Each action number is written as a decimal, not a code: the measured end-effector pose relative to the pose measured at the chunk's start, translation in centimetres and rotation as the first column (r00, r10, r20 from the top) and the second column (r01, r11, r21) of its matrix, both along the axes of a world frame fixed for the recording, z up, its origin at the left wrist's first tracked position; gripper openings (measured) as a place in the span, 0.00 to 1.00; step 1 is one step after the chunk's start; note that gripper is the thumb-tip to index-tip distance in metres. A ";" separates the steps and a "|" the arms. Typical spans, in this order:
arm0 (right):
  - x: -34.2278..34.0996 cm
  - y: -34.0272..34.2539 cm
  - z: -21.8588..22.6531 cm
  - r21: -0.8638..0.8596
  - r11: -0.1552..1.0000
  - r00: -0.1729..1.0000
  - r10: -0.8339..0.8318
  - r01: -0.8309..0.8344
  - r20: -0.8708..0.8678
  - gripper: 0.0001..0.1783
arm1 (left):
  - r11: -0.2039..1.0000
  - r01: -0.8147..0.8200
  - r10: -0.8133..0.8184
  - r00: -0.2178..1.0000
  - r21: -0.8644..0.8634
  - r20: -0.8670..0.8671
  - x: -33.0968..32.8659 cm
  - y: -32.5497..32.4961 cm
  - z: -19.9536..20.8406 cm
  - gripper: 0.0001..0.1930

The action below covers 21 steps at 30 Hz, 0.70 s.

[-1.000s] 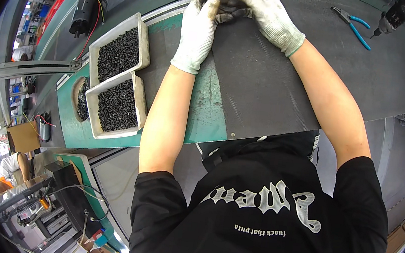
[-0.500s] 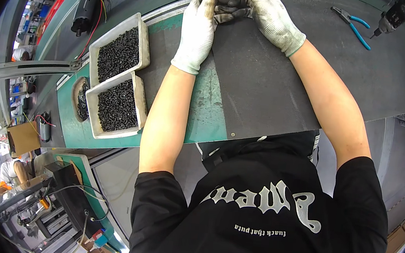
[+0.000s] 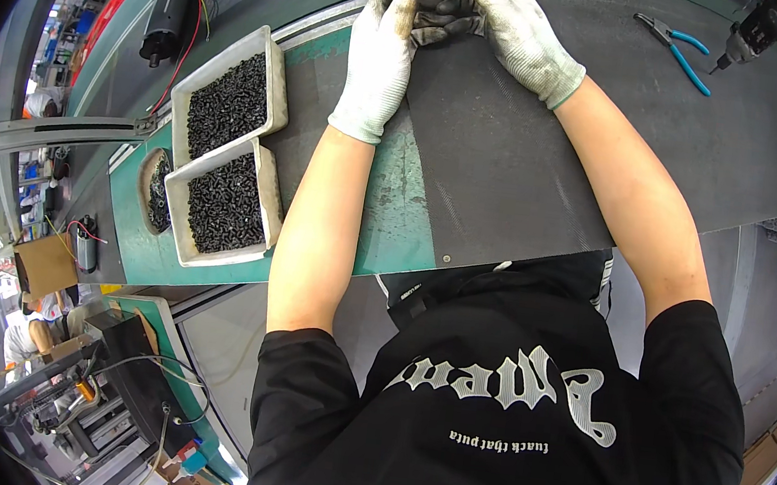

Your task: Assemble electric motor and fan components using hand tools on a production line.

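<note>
My left hand and my right hand meet over the dark mat at the far side of the table. Both wear white knit gloves with dark, soiled finger areas. The loosely bent fingers overlap, with the right hand arching over the left fingertips. No object shows between them, though the inner sides of the palms are hidden. Left of my left forearm stand two whitish trays, a far tray and a near tray, both full of small black parts.
Blue-handled pliers lie at the far right beside a dark power screwdriver. A black cylindrical motor with wires sits beyond the trays, near a metal frame bar. A small oval dish stands left of the trays.
My right hand's fingers have shifted slightly over the left ones. The black motor sits a little further right. A person in the left background has changed posture.
</note>
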State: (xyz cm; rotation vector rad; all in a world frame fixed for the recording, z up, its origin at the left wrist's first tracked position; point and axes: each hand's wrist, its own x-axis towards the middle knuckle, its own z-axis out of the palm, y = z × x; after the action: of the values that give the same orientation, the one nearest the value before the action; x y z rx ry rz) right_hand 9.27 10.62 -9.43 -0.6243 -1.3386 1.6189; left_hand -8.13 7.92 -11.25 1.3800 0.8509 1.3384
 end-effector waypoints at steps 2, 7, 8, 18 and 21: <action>-0.1 0.0 0.0 -0.034 0.999 1.000 0.005 -0.006 -0.014 0.19 | 1.000 -0.028 0.027 0.999 0.007 0.025 0.1 0.1 -0.1 0.20; -0.4 0.2 -1.0 0.050 0.993 0.993 -0.111 0.109 0.036 0.18 | 0.998 -0.028 0.034 0.994 -0.053 0.102 0.9 -0.3 0.7 0.19; -0.4 0.2 -1.0 0.109 0.982 0.985 -0.162 0.154 0.065 0.19 | 0.999 -0.017 0.021 0.995 -0.047 0.099 0.9 -0.3 1.0 0.19; -0.9 0.3 -1.1 0.188 0.951 0.952 -0.273 0.245 0.138 0.16 | 0.993 -0.114 0.112 0.992 -0.030 -0.057 -0.3 0.0 -0.6 0.22; -0.6 0.1 -0.9 0.173 0.945 0.946 -0.301 0.278 0.119 0.17 | 0.995 -0.045 0.055 0.990 -0.087 0.127 1.1 0.1 0.4 0.22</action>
State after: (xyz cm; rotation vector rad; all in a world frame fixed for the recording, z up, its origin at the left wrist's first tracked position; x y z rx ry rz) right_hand 8.69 10.69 -10.37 -0.8154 -1.3878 1.2397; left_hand -7.00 7.97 -10.85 1.2010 0.8497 1.3986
